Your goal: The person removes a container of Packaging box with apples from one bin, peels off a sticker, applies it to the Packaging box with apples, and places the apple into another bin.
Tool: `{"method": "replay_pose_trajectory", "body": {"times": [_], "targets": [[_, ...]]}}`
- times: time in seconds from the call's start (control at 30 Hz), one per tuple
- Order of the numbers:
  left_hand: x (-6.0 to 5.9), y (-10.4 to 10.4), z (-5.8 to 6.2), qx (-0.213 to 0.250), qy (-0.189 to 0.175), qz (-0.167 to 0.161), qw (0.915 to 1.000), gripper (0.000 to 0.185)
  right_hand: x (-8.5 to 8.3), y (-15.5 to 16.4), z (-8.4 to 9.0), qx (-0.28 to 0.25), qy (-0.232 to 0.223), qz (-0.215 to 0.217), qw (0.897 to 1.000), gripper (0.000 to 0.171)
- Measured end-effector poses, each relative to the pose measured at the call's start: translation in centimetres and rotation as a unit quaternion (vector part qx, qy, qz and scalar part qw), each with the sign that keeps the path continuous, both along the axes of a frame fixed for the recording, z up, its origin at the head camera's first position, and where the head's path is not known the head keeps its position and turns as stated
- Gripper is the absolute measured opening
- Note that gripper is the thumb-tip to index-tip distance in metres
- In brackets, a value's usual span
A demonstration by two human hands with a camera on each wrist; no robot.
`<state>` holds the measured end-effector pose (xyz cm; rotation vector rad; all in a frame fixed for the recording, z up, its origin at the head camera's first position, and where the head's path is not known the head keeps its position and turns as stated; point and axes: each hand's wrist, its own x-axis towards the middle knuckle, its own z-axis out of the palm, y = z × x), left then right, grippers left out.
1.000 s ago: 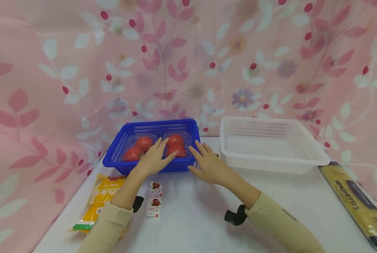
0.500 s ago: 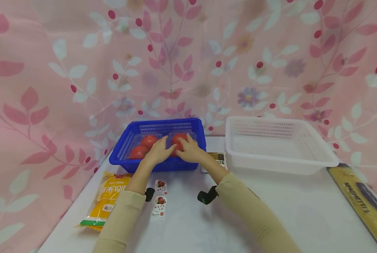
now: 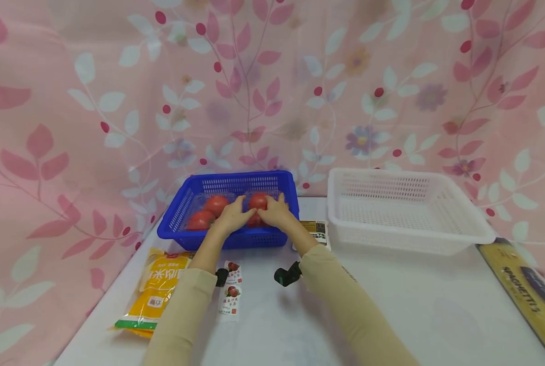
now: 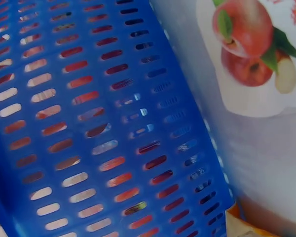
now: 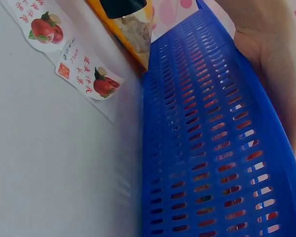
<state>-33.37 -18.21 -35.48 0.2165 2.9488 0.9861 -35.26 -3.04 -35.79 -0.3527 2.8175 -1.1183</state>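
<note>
A blue basket (image 3: 172, 233) at the back left holds two clear plastic boxes of tomatoes. The left box's tomatoes (image 3: 201, 220) lie untouched. Around the right box of tomatoes (image 3: 257, 201), my left hand (image 3: 236, 215) grips the left side and my right hand (image 3: 277, 211) the right side. Both thumbs come near each other across its front, while fingertips are partly hidden in the basket. In the right wrist view my hand (image 5: 274, 54) reaches over the rim. Red shows through the slots of the basket wall (image 4: 101, 106) in the left wrist view.
A white basket (image 3: 405, 239) stands at the back right, with a spaghetti pack (image 3: 521, 290) beside it. A yellow bag (image 3: 155, 290) lies front left, next to paper labels with fruit pictures (image 3: 230, 300). A small printed packet (image 3: 315, 231) sits between the baskets.
Both hands have moved into the blue basket and closed in on the right box of tomatoes; the right hand came leftward from outside the rim. The head view has shifted slightly.
</note>
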Motion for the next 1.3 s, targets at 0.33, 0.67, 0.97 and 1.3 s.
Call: {"method": "replay_pose_trajectory", "body": {"times": [0.33, 0.67, 0.97, 1.3], "targets": [[-0.2, -0.1, 0.4, -0.038, -0.025, -0.015, 0.9989, 0.063, -0.4, -0.2, 0.2, 0.033, -0.017, 0.033, 0.999, 0.063], [-0.4, 0.3, 0.5, -0.048, -0.041, -0.041, 0.9972, 0.056, -0.1, 0.1, 0.5, -0.003, -0.031, 0.052, 0.998, 0.069], [-0.4, 0.8, -0.5, -0.079, -0.027, -0.067, 0.9943, 0.058, -0.1, 0.7, -0.9, -0.013, -0.078, 0.056, 0.995, 0.081], [-0.1, 0.6, -0.6, -0.083, -0.036, -0.053, 0.9944, 0.054, 0.0, 0.5, -0.7, -0.029, -0.065, 0.051, 0.996, 0.082]]}}
